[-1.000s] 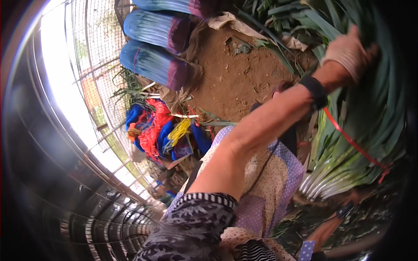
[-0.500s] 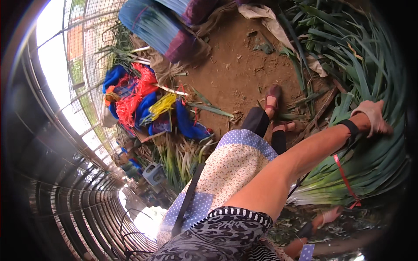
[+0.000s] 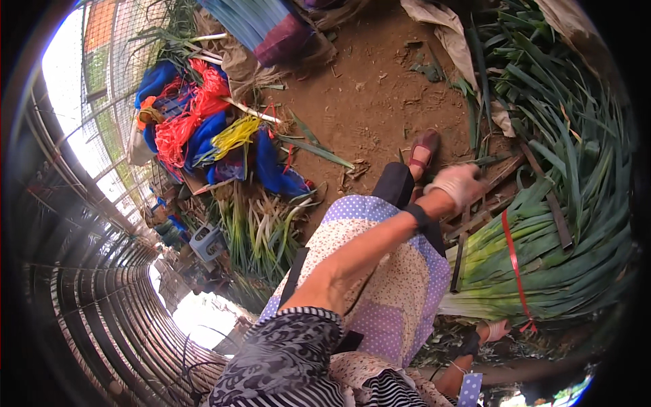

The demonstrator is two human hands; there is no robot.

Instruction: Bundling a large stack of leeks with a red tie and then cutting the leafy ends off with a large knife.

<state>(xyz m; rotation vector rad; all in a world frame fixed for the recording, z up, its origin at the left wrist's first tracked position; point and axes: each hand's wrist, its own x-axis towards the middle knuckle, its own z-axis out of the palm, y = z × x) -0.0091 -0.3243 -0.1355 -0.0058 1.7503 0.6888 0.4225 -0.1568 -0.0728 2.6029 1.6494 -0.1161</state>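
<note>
My left hand (image 3: 456,186), in a pale glove with a black band at the wrist, is over the wooden slats (image 3: 498,186) by my knee. It is blurred, so its fingers cannot be read, and nothing shows in it. Right of it lies a large bundle of leeks (image 3: 542,264), white ends toward me, with a red strap (image 3: 513,263) around it and the strap's loose ends at the near edge. Below that edge is my gloved right hand (image 3: 494,330), small in view, fingers stretched out and apart from the bundle.
Loose leeks (image 3: 536,88) pile up at the far right. On the left lie blue cloth (image 3: 274,169), red strings (image 3: 178,139) and yellow strings (image 3: 234,142). More leeks (image 3: 254,230) and a grey plastic box (image 3: 207,243) are near them. A wrapped bundle (image 3: 244,24) is at the back.
My left hand has come off the leeks and swung back left toward my knee. The red strap now shows across the bundle. My right hand has shifted slightly left.
</note>
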